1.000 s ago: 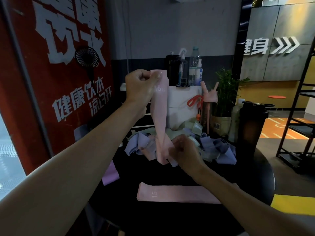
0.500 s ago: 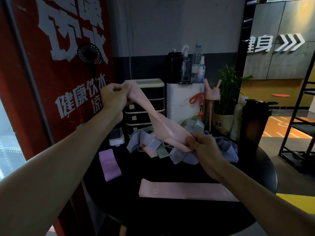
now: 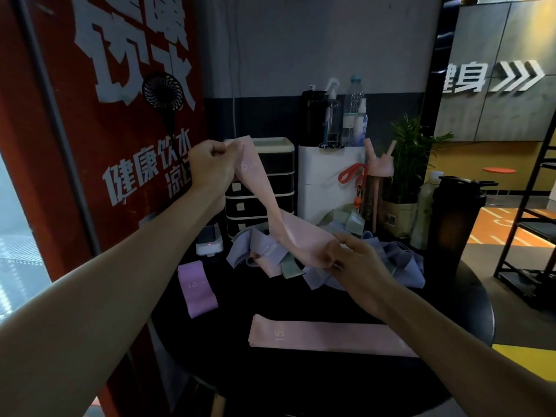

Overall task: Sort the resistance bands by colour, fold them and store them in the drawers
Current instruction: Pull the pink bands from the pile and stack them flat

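Observation:
A pink resistance band (image 3: 272, 212) stretches in the air, twisted, between my two hands. My left hand (image 3: 209, 165) grips its upper end in front of the black drawer unit (image 3: 270, 188). My right hand (image 3: 356, 257) pinches its lower end above a tangled pile of blue, green and pink bands (image 3: 264, 255). A second pink band (image 3: 325, 338), marked 15, lies flat on the round black table (image 3: 301, 383) near me. A purple band (image 3: 195, 287), marked 10, lies at the table's left.
A white box (image 3: 328, 182) topped with bottles stands behind the pile, beside a pink bottle (image 3: 379, 188) and a potted plant (image 3: 406, 176). A dark shaker cup (image 3: 454, 224) stands at the right edge. A red wall panel is at left, a black shelf rack (image 3: 535, 221) at right.
My left hand has swung the band's top end down and to the left, and my right hand has moved right, so the band now runs slanted instead of hanging upright.

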